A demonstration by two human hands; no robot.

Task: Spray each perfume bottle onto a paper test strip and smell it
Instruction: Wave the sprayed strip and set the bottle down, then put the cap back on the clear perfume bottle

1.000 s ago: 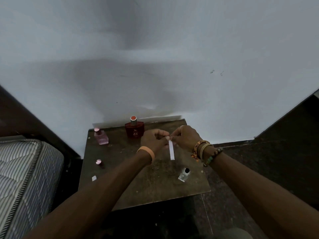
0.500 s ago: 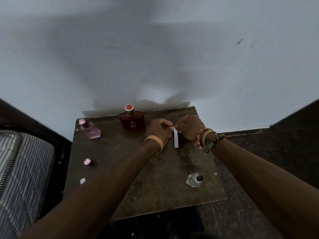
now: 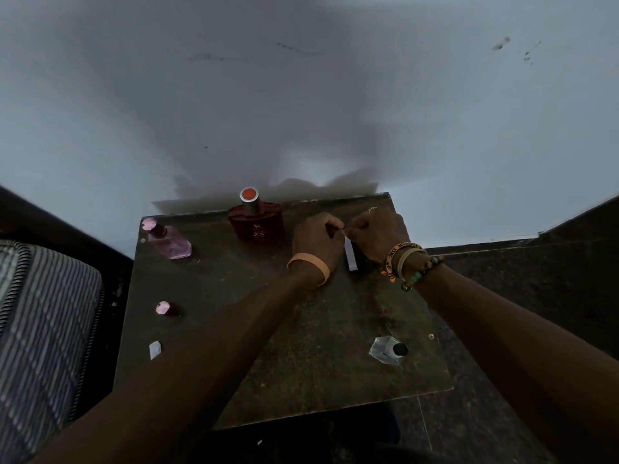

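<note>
Paper test strip [image 3: 351, 257]: white, hung down just right of the red bottle [image 3: 256, 222], above the table [image 3: 301, 346]. Left hand [image 3: 315, 237] and right hand [image 3: 378, 232]: fingers curled, both pinched the strip's top end. Pink bottle [image 3: 169, 241]: stood left of the red bottle. Clear bottle [image 3: 387, 349]: stood well apart from the red bottle, nearer the person and rightward.
</note>
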